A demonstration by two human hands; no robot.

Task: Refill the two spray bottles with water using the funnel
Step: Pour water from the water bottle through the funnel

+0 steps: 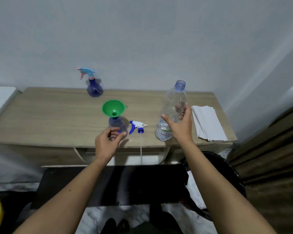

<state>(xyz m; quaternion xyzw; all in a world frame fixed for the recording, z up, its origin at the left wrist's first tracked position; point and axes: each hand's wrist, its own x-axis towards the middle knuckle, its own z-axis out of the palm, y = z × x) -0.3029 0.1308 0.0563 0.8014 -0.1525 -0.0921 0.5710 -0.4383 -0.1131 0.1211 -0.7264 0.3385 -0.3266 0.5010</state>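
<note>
On the tabletop (57,115) the left hand (107,142) curls loosely at the funnel-topped spray bottle (117,125) to steady it, while the right hand (179,124) grips the uncapped water bottle (172,105), apparently ready for pouring

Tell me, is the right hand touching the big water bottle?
Touching. The head view shows the right hand wrapped round the water bottle, thumb on the near side and fingers seen through the clear plastic behind it.

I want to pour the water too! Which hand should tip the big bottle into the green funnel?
Probably the right hand: its fingers already curl around the open water bottle. The left hand is by the spray bottle holding the funnel, well placed to steady it.
</note>
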